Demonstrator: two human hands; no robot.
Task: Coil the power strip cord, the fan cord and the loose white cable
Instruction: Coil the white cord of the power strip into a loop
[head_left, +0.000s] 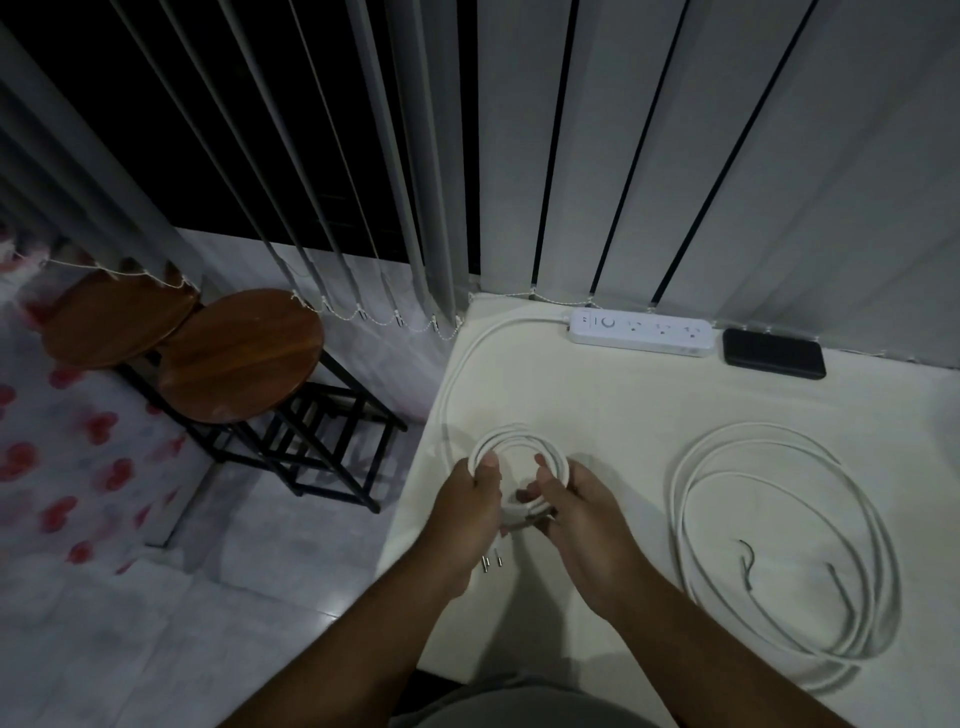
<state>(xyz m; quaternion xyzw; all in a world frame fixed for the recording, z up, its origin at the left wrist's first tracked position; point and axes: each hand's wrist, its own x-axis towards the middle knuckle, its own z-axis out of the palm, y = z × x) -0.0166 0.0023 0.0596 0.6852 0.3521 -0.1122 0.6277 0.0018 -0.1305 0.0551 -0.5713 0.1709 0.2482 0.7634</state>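
A white power strip (641, 332) lies at the back of the white table (597, 400). Its cord (457, 364) runs along the table's left edge into a small coil (514, 441) near the front left. My left hand (470, 514) grips the coil's left side and my right hand (576, 514) grips its right side. The plug's two metal pins (492, 561) stick out below my left hand. A loose white cable (779, 551) lies in wide loops on the table's right half, with bare wire ends inside the loops. No fan cord is in view.
A black phone (773, 353) lies right of the power strip. Vertical blinds (675, 156) hang behind the table. Two round wooden stools (239, 358) with black frames stand on the floor to the left. A sheet with red hearts (62, 467) covers the far left.
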